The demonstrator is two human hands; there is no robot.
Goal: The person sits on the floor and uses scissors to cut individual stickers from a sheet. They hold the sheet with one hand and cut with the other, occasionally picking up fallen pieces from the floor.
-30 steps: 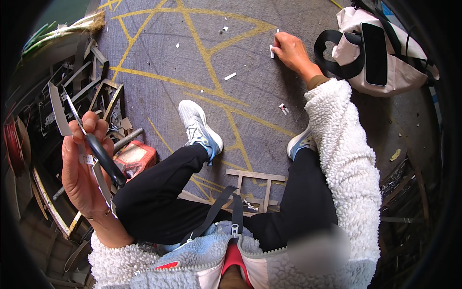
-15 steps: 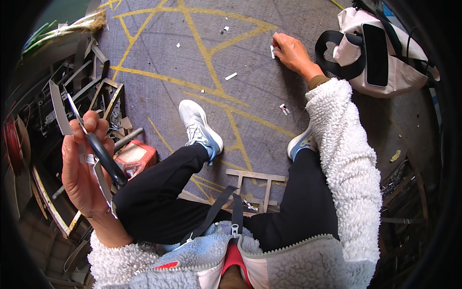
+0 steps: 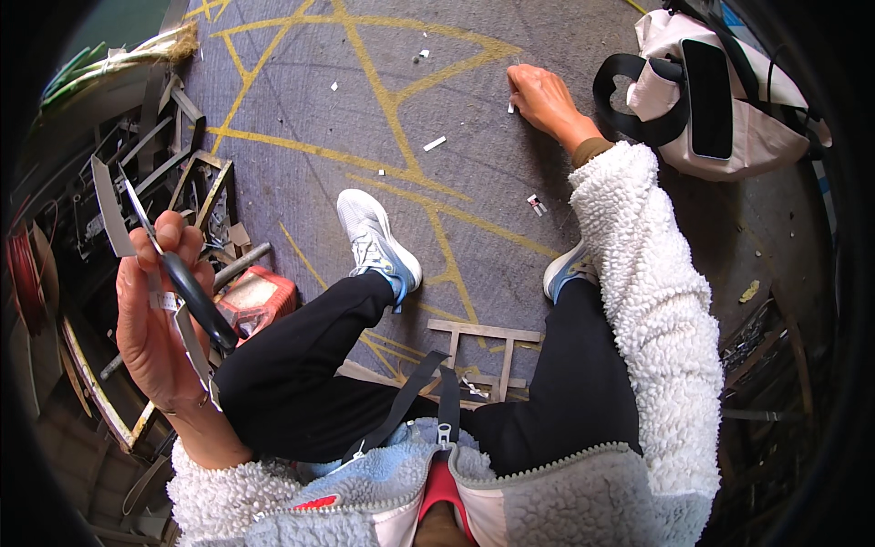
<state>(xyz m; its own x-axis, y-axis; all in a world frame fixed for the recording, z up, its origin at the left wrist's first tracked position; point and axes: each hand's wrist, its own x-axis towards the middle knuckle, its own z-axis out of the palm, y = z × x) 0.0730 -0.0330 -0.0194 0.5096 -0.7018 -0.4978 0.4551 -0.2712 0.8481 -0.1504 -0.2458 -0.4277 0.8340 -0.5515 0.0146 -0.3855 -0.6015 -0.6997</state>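
My left hand [image 3: 146, 333], raised at the left, is closed around scissors [image 3: 202, 305] with black handles, blades pointing up. A long whitish strip [image 3: 111, 205], paper or thin card, is in the same hand; one end stands up beside the blades and another part hangs past the wrist. At the upper right my right hand [image 3: 551, 100] reaches down to the floor with its fingers pinched. From under its fingertips pokes the end of a small white strip [image 3: 510, 108]; the fingers hide the rest of it.
White scraps [image 3: 435, 144] and a small printed piece [image 3: 536, 205] lie on the grey floor [image 3: 301, 182] with yellow lines. A pale bag [image 3: 766, 150] with a phone [image 3: 707, 100] on it stands far right. Metal frames [image 3: 187, 118], a red block-like object [image 3: 260, 301] and green-white stalks [image 3: 118, 64] crowd the left.
My right hand has shifted slightly left, its fingertips now covering more of the small white strip. My left hand, the scissors and the long strip stay nearly the same.
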